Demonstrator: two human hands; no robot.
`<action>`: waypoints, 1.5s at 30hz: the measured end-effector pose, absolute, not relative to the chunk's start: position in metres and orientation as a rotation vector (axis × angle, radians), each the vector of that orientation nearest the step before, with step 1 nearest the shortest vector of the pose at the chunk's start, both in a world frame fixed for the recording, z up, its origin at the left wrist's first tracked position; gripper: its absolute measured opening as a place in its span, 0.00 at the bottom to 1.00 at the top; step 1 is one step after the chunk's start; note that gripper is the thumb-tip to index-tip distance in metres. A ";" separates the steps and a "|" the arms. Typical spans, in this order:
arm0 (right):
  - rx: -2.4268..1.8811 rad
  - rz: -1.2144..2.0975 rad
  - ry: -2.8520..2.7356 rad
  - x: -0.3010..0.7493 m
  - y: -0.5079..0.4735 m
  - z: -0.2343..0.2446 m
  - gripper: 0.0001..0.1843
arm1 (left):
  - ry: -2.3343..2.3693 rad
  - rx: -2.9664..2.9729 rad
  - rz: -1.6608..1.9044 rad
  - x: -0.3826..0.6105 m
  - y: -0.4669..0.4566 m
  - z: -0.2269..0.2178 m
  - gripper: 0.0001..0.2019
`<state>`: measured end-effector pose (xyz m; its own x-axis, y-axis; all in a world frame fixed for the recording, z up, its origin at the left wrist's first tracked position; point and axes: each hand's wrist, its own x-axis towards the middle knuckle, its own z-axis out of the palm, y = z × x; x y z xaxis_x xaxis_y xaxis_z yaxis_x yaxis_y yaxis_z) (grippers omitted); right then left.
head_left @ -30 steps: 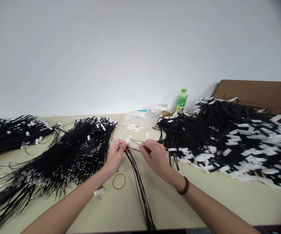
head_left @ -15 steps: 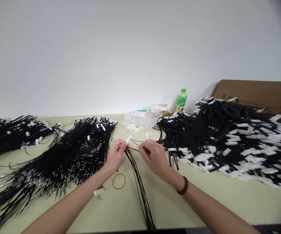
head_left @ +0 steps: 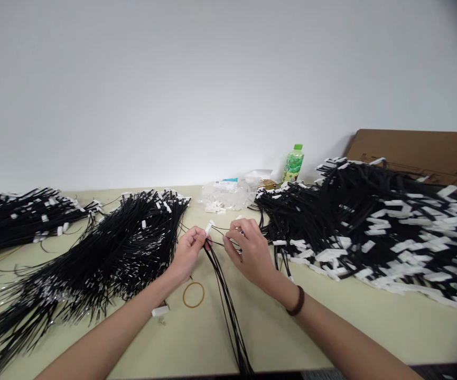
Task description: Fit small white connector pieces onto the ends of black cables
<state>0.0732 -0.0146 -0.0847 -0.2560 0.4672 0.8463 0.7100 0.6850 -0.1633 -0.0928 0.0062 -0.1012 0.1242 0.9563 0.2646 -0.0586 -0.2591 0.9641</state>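
Observation:
My left hand (head_left: pixel 190 248) pinches a white plastic connector (head_left: pixel 209 227) between thumb and fingers. Several black wires (head_left: pixel 228 311) run from beneath that connector down to the table's front edge. To its right, my right hand (head_left: pixel 248 245) has thumb and forefinger brought together at a thin black wire (head_left: pixel 218 243) that stretches between the hands. The exact grip on that wire is partly hidden by the fingers. Behind the right fingertips lies another white connector (head_left: pixel 239 217), mostly covered.
Bundles of black wires (head_left: pixel 125 253) lie at left, and a large heap with white connectors (head_left: pixel 394 227) at right. A clear plastic bag (head_left: pixel 228 194), a green-capped bottle (head_left: pixel 294 163) and cardboard (head_left: pixel 422 153) stand behind. A rubber band (head_left: pixel 194 294) and loose connector (head_left: pixel 160 311) lie in front.
My right hand has shifted slightly up and left, its fingers lifting and spreading a little. My left hand keeps its hold on the white connector.

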 end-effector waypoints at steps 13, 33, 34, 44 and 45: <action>-0.676 -0.117 -1.992 0.073 -0.011 -0.090 0.04 | 0.892 1.434 1.231 -0.092 0.005 -0.102 0.13; -0.669 -0.021 -1.960 0.073 -0.008 -0.090 0.03 | 0.870 1.410 1.184 -0.092 0.005 -0.101 0.14; -0.670 -0.025 -1.958 0.073 -0.008 -0.091 0.03 | 0.866 1.412 1.183 -0.092 0.005 -0.102 0.13; -0.690 0.045 -1.959 0.073 -0.008 -0.091 0.04 | 0.855 1.408 1.158 -0.092 0.004 -0.101 0.14; -0.693 0.056 -1.964 0.073 -0.008 -0.091 0.04 | 0.858 1.407 1.156 -0.092 0.004 -0.101 0.14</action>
<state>0.0734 -0.0083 -0.0911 -0.3256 0.4911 0.8080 0.4439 0.8339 -0.3280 -0.0920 0.0042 -0.1014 0.2699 0.9443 0.1883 -0.0936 -0.1689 0.9812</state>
